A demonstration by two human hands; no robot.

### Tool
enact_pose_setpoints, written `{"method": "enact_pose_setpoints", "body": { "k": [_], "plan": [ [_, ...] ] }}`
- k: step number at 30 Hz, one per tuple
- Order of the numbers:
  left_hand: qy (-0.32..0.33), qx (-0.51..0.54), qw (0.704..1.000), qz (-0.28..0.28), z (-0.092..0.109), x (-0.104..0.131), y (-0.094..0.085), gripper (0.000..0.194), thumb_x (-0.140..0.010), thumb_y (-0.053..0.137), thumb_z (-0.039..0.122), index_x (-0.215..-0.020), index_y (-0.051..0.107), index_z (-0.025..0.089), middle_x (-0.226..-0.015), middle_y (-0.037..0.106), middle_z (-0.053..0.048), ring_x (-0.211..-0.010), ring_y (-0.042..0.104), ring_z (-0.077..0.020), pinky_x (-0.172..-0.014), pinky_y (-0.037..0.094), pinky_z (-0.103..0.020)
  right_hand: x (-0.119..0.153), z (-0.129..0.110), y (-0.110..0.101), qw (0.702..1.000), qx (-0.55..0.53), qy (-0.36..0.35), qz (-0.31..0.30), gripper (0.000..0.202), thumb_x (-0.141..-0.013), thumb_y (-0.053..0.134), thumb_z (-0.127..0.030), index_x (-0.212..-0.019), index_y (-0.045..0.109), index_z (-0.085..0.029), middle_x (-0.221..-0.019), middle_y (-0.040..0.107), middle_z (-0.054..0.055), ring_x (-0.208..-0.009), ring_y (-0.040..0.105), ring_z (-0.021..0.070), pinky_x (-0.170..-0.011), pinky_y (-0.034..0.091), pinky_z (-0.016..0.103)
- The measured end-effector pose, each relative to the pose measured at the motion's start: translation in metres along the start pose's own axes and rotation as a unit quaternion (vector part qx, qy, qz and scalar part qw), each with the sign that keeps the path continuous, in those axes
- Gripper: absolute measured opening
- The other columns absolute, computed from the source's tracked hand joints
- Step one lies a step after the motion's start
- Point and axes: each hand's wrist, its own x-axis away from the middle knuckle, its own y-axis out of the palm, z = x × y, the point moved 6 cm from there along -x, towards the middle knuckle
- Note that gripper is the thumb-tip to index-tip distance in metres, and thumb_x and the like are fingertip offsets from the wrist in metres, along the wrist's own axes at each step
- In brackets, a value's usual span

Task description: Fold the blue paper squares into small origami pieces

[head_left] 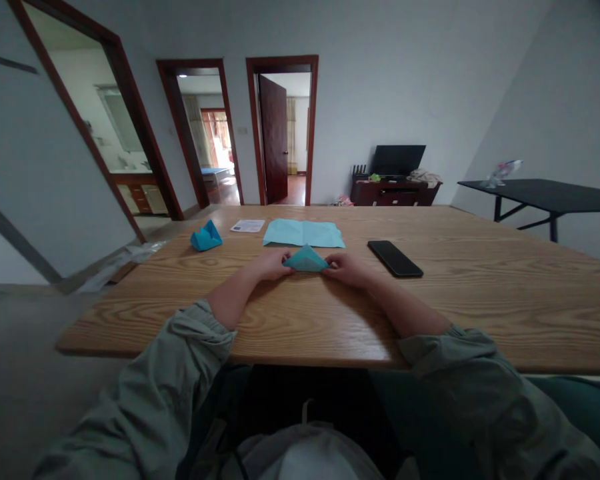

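Observation:
A folded piece of light blue paper [306, 260], peaked at the top, is held low over the table between both hands. My left hand [271, 264] pinches its left corner, fingers closed. On the opposite corner, my right hand [347, 269] has its thumb and fingers closed as well. Just behind the folded paper lies a creased light blue sheet [304, 233], opened flat. Farther left stands a darker blue folded paper shape [207, 236] with raised points.
The wooden table [290, 327] spans the foreground. A black smartphone [395, 258] lies right of my hands, and a small printed card [248, 226] sits near the far edge. Beyond are a television [398, 161] on a cabinet and a black folding table [555, 194].

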Motion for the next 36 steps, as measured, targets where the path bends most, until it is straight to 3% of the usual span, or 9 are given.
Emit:
{"method": "enact_pose_setpoints", "body": {
  "k": [8, 11, 15, 18, 21, 23, 26, 32, 36],
  "plan": [
    [0.076, 0.042, 0.996, -0.022, 0.013, 0.006, -0.003, 0.025, -0.073, 0.061, 0.028, -0.096, 0.067, 0.021, -0.094, 0.069, -0.001, -0.087, 0.062, -0.0192, -0.073, 0.046, -0.024, 0.004, -0.020, -0.005, 0.995, -0.071, -0.048, 0.041, 0.019, -0.075, 0.060, -0.033, -0.081, 0.066, -0.015, -0.078, 0.067, 0.002, -0.071, 0.057, 0.0150, -0.064, 0.041, 0.024],
    [0.074, 0.047, 0.996, 0.004, 0.013, 0.006, -0.005, 0.026, -0.073, 0.060, 0.027, -0.098, 0.065, 0.020, -0.093, 0.069, -0.002, -0.083, 0.062, -0.0180, -0.071, 0.046, -0.025, 0.006, -0.026, -0.008, 0.996, -0.056, -0.050, 0.045, 0.015, -0.076, 0.059, -0.029, -0.080, 0.065, -0.016, -0.078, 0.067, 0.002, -0.071, 0.058, 0.0151, -0.064, 0.041, 0.024],
    [0.080, 0.099, 0.989, 0.077, 0.013, 0.005, -0.014, 0.051, -0.074, 0.061, 0.025, -0.124, 0.051, 0.022, -0.091, 0.067, -0.001, -0.077, 0.061, -0.0148, -0.073, 0.046, -0.025, 0.007, -0.025, -0.013, 0.994, -0.062, -0.043, 0.084, 0.027, -0.076, 0.059, -0.027, -0.101, 0.062, -0.018, -0.077, 0.066, 0.001, -0.067, 0.057, 0.0132, -0.062, 0.041, 0.023],
    [0.095, 0.112, 0.986, 0.083, 0.016, 0.006, -0.016, 0.056, -0.077, 0.060, 0.029, -0.130, 0.046, 0.022, -0.084, 0.065, 0.000, -0.076, 0.060, -0.0149, -0.073, 0.045, -0.026, 0.006, -0.026, -0.013, 0.992, -0.080, -0.050, 0.087, 0.046, -0.076, 0.060, -0.028, -0.121, 0.054, -0.018, -0.071, 0.063, -0.001, -0.061, 0.054, 0.0119, -0.060, 0.040, 0.022],
    [0.110, 0.109, 0.985, 0.080, 0.020, 0.009, -0.016, 0.049, -0.081, 0.056, 0.032, -0.129, 0.049, 0.021, -0.078, 0.062, 0.000, -0.072, 0.058, -0.0148, -0.071, 0.045, -0.026, 0.005, -0.030, -0.009, 0.990, -0.119, -0.058, 0.058, 0.039, -0.078, 0.058, -0.034, -0.111, 0.061, -0.016, -0.072, 0.062, 0.000, -0.062, 0.052, 0.0123, -0.059, 0.040, 0.023],
    [0.110, 0.117, 0.984, 0.083, 0.023, 0.010, -0.017, 0.058, -0.082, 0.056, 0.032, -0.137, 0.040, 0.022, -0.077, 0.061, 0.001, -0.072, 0.057, -0.0144, -0.072, 0.045, -0.026, 0.005, -0.032, -0.008, 0.985, -0.158, -0.057, 0.048, 0.035, -0.078, 0.057, -0.039, -0.101, 0.065, -0.014, -0.076, 0.063, 0.001, -0.065, 0.052, 0.0129, -0.060, 0.040, 0.024],
    [0.112, 0.132, 0.980, 0.095, 0.028, 0.012, -0.018, 0.075, -0.080, 0.060, 0.033, -0.145, 0.024, 0.022, -0.087, 0.062, 0.000, -0.077, 0.058, -0.0142, -0.077, 0.045, -0.027, 0.005, -0.033, -0.009, 0.978, -0.196, -0.040, 0.054, 0.035, -0.076, 0.057, -0.042, -0.094, 0.067, -0.013, -0.074, 0.062, 0.001, -0.065, 0.051, 0.0132, -0.060, 0.040, 0.024],
    [0.120, 0.081, 0.984, 0.108, 0.039, 0.015, -0.018, 0.085, -0.079, 0.063, 0.033, -0.147, 0.014, 0.026, -0.104, 0.059, -0.004, -0.092, 0.058, -0.0172, -0.087, 0.045, -0.032, 0.004, -0.029, -0.009, 0.971, -0.236, -0.006, 0.048, 0.033, -0.075, 0.059, -0.043, -0.090, 0.067, -0.014, -0.067, 0.060, 0.000, -0.059, 0.050, 0.0123, -0.055, 0.039, 0.024],
    [0.152, -0.039, 0.973, 0.168, 0.055, 0.023, -0.024, 0.076, -0.077, 0.066, 0.033, -0.143, 0.030, 0.028, -0.141, 0.038, -0.009, -0.124, 0.041, -0.0252, -0.104, 0.034, -0.040, 0.004, -0.025, -0.011, 0.956, -0.278, 0.041, 0.080, 0.029, -0.074, 0.060, -0.040, -0.089, 0.063, -0.016, -0.067, 0.060, 0.002, -0.061, 0.053, 0.0128, -0.057, 0.042, 0.024]
  ]
}}
